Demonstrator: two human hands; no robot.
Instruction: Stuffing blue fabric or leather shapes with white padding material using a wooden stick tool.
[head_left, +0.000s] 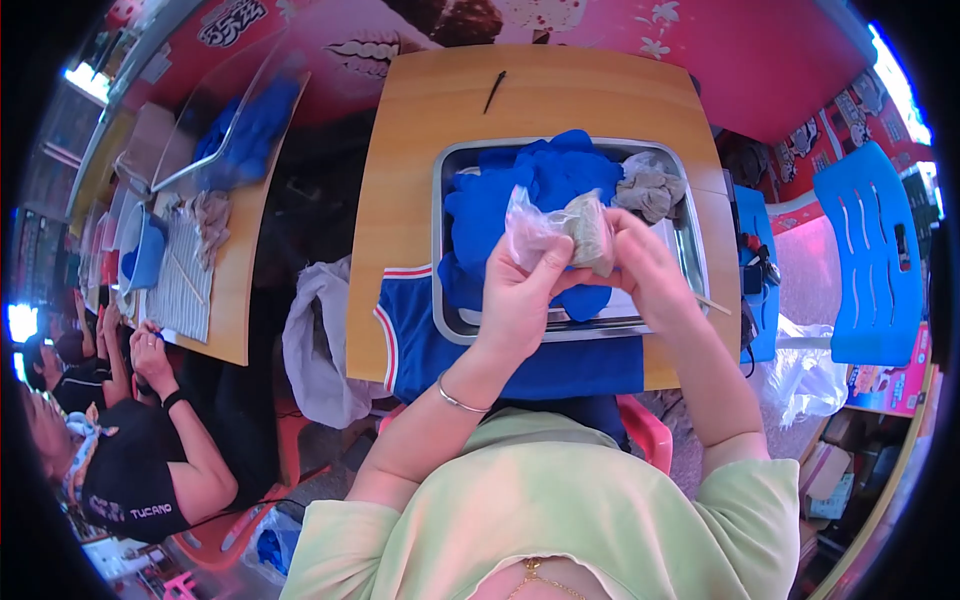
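Observation:
In front of me my left hand (525, 289) grips a crumpled clear plastic bag (529, 229) between thumb and fingers. My right hand (646, 274) is closed around the side of a small greenish-tan block (588, 229), which touches the bag; what the block is made of I cannot tell. Both hands are held above a rectangular stainless-steel tray (444, 319). Many flat, rounded blue pieces (487, 202) are heaped in it, partly hidden by my hands. A crumpled greyish-beige cloth (651, 187) lies in the tray's far right corner.
The tray rests on a wooden table (405, 135), partly over a blue garment with striped trim (409, 322). A thin dark stick (495, 91) lies at the back. A pale stick (712, 303) juts out at right, near a blue plastic chair (866, 262). A co-worker (142, 450) sits left.

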